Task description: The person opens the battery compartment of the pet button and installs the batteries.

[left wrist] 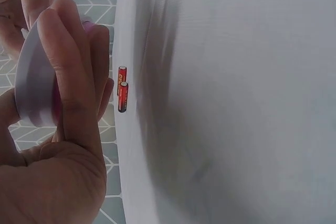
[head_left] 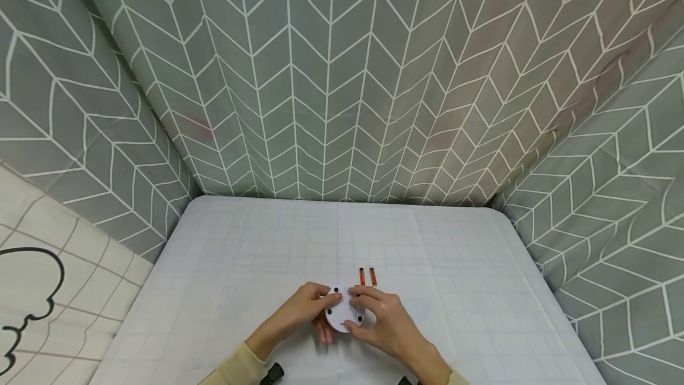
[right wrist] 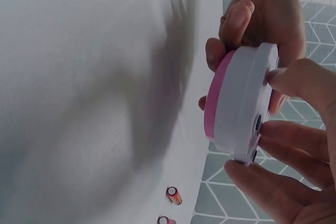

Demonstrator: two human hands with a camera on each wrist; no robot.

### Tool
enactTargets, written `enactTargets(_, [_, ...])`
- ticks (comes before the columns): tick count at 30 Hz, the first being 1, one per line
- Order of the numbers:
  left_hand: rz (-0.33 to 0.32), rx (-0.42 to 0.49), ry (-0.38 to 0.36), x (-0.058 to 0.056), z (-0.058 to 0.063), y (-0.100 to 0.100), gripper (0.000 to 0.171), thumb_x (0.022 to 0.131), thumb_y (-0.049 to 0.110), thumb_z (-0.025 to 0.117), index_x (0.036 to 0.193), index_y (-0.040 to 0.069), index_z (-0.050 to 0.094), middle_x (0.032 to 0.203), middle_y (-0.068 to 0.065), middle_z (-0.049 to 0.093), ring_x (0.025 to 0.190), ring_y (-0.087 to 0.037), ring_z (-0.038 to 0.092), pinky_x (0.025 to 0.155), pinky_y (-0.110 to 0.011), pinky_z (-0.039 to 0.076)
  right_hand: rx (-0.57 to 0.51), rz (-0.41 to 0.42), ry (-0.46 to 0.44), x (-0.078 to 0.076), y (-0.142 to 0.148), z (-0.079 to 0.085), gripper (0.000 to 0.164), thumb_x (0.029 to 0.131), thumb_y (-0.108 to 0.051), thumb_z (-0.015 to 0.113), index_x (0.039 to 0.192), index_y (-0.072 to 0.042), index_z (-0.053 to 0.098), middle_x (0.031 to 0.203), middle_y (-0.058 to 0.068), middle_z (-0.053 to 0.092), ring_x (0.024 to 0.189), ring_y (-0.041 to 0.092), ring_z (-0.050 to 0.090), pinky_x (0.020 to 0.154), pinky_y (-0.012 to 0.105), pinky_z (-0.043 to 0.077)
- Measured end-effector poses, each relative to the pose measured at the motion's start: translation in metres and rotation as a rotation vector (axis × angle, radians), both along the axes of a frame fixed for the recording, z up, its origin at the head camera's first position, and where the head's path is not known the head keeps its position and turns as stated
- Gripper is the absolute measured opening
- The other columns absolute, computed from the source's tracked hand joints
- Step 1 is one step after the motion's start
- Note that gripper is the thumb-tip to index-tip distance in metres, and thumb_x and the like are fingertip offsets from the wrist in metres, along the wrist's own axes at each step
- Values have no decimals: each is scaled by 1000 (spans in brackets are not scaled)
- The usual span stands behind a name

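A round white device [head_left: 344, 314] is held off the table between both hands, its back with small holes and black feet turned up. Its underside is pink, as the right wrist view of the device [right wrist: 239, 98] shows. My left hand [head_left: 304, 308] grips its left side, thumb on the back and fingers beneath. On the other side, my right hand [head_left: 389, 321] has its thumb at the near part of the back and fingertips at the far part and edge. Two red batteries, one on the left [head_left: 361, 277] and one on the right [head_left: 373, 277], lie just beyond the right hand.
A white cloth covers the table [head_left: 256, 248]. Grey curtains [head_left: 331, 106] with a white zigzag pattern hang along its back and sides. At the left is a pale gridded fabric [head_left: 69, 290] with a black outline drawing.
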State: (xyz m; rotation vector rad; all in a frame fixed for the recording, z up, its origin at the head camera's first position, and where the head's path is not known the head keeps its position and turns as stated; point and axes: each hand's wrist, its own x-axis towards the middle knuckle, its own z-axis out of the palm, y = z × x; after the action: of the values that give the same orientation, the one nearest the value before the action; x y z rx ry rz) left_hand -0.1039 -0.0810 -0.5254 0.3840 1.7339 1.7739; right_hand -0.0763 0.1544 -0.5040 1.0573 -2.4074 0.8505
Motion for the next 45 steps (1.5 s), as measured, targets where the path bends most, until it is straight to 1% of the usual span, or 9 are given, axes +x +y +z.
enactTargets(4, [5,2,-4,0,0,2,36,109,31,60,111,-4,68,75,-36,71,49,-19,70,49,-32,61,9,-5,6,0,0,0,33,71,-15,96,98,-7,77,119,5,77,103,19,77,90,24,61])
enactTargets(11, [10,-1,3,-2,1,4,37,109,33,60,110,-3,68,73,-28,73,49,-18,70,49,-33,61,2,-14,36,-1,0,0,31,71,-13,94,96,-7,77,118,5,78,107,20,77,91,25,62])
enactTargets(17, [11,-4,8,-4,1,3,37,109,33,60,109,-3,68,73,-31,72,49,-18,71,50,-34,61,-9,8,66,-3,-1,0,32,70,-11,94,97,-6,78,118,5,77,107,21,77,90,28,63])
enactTargets(24, [17,1,-2,-3,-1,2,36,109,32,60,109,-4,67,72,-31,72,49,-19,71,49,-31,60,8,30,33,-6,2,1,31,75,-16,94,99,-7,79,118,5,78,111,21,76,95,27,61])
enactTargets(29, [17,14,-7,-2,0,2,37,109,31,60,110,-5,67,73,-31,72,49,-19,71,49,-31,60,-9,60,41,-8,4,1,30,76,-17,95,99,-8,78,118,5,77,111,23,76,97,27,60])
enactTargets(33, [16,16,-11,-2,0,2,37,108,31,60,110,-4,68,72,-30,72,49,-18,70,48,-30,60,-25,61,3,-8,4,2,30,76,-18,96,99,-8,79,119,5,78,113,22,76,98,26,59])
enactTargets(36, [16,15,-13,-2,1,2,36,108,31,61,110,-4,69,71,-27,73,49,-18,71,49,-30,60,-33,62,2,-8,3,2,30,75,-17,97,98,-7,79,118,5,78,112,22,76,97,25,59])
enactTargets(41, [15,14,-7,-3,1,2,36,108,31,60,111,-4,69,70,-24,74,49,-18,71,49,-31,60,-11,65,65,-9,2,2,32,73,-16,97,97,-6,78,115,7,78,109,25,77,94,28,61])
enactTargets(45, [17,9,2,-5,1,3,36,109,32,60,108,-4,69,70,-26,73,49,-18,71,48,-31,60,15,55,76,-9,0,4,29,74,-15,94,97,-5,79,115,8,78,110,27,77,93,29,62])
